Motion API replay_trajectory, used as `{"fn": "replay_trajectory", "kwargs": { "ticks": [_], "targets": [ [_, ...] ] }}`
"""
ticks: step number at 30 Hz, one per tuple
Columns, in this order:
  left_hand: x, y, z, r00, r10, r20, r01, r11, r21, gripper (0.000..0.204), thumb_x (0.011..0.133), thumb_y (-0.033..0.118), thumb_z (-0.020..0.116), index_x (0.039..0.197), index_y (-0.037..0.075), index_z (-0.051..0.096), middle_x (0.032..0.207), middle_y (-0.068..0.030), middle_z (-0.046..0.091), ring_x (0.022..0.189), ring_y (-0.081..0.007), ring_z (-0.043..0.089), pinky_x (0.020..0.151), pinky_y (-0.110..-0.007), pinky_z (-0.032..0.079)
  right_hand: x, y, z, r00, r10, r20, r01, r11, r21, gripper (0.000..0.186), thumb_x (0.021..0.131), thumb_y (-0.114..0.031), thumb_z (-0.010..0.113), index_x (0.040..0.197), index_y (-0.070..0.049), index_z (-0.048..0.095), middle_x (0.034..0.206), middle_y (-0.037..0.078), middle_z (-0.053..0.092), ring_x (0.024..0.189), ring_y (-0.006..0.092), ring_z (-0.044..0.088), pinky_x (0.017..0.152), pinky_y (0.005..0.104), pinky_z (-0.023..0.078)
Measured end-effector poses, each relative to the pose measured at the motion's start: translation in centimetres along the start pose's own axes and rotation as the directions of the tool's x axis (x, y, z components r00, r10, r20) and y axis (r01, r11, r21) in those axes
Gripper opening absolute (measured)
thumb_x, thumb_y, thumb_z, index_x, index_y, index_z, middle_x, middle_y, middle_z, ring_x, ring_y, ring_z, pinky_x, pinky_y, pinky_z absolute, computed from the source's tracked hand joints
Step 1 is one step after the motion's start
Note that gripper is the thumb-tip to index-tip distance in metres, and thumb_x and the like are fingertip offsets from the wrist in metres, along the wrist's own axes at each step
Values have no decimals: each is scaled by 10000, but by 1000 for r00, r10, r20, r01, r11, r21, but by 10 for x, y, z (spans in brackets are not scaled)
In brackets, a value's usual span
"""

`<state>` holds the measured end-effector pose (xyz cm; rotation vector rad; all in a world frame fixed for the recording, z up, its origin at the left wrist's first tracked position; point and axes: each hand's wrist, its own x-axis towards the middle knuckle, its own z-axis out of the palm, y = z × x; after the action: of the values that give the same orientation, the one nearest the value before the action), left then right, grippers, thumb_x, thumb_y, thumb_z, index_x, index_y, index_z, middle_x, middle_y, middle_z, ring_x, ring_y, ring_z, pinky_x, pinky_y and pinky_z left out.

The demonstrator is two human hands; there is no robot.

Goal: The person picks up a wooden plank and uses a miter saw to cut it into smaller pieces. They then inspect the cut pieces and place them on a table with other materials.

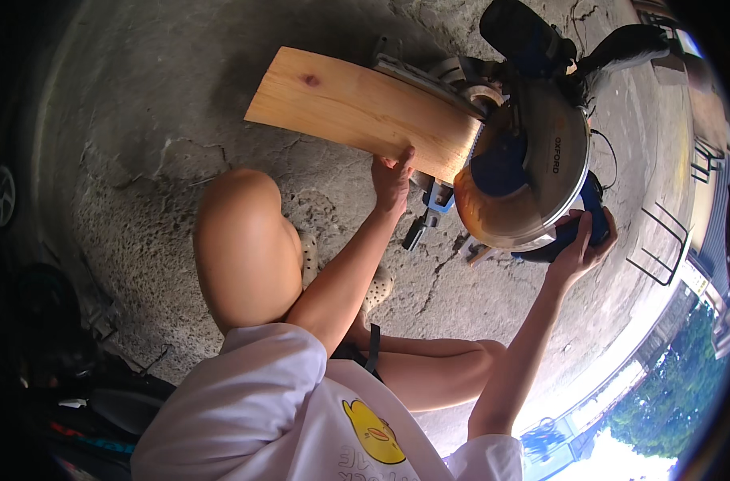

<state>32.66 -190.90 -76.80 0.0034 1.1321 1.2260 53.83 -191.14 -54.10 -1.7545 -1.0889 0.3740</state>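
A wide wooden board (333, 100) with a dark knot lies across the bed of a mitre saw (553, 160). My left hand (393, 183) grips the board's near edge, thumb on top, a short way left of the blade guard. The fingers under the board are hidden. My right hand (588, 244) is wrapped round the saw's blue and black handle (597, 212). The round guard, partly clear and orange, stands beside the board's right end and hides most of the blade. Whether the blade touches the wood I cannot tell.
Beneath the saw is a cracked concrete floor (301, 176). A blue and black clamp lever (425, 220) sticks out in front of the saw. My bent knees are close to the work. Black metal rods (661, 248) stand at the right, and dark items (124, 405) lie at the lower left.
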Motion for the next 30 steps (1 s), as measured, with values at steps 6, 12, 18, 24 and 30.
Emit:
{"fn": "replay_trajectory", "kwargs": {
  "ticks": [6,12,18,24,30],
  "targets": [
    [-4,3,8,996,83,-30,-84,996,-40,639,789,306,834,1271,135,452,1136,22,581,988,-86,526,732,-266,428,-7,4,3,1000,3,-27,-3,1000,-11,306,962,-93,580,1229,-22,450,809,123,643,592,152,582,557,278,488],
    [1,-3,4,994,113,-3,-113,991,-78,630,798,298,827,1270,127,447,1113,18,572,964,-75,520,703,-254,424,-13,9,5,999,-21,-42,21,1000,-6,323,954,-112,600,1229,-21,458,810,124,637,628,159,581,585,275,482],
    [2,-3,3,993,120,-2,-120,990,-72,618,807,276,821,1271,116,446,1108,5,572,982,-91,536,743,-276,450,-13,6,6,998,42,-55,-41,999,22,339,945,-140,628,1223,-11,483,816,116,635,691,164,573,643,280,482],
    [1,-2,6,995,104,-7,-104,992,-73,614,813,256,815,1277,104,442,1139,-15,574,1037,-126,548,818,-304,466,-11,9,4,999,27,-43,-26,999,35,332,946,-139,626,1222,-19,485,811,111,635,684,160,570,643,280,484],
    [-3,1,7,994,103,-26,-104,994,-47,639,815,282,813,1296,106,431,1176,-27,573,1085,-140,544,845,-340,469,-10,10,3,999,9,-36,-8,1000,20,329,949,-92,597,1231,-22,442,798,123,635,599,156,585,565,284,499]
  ]
}}
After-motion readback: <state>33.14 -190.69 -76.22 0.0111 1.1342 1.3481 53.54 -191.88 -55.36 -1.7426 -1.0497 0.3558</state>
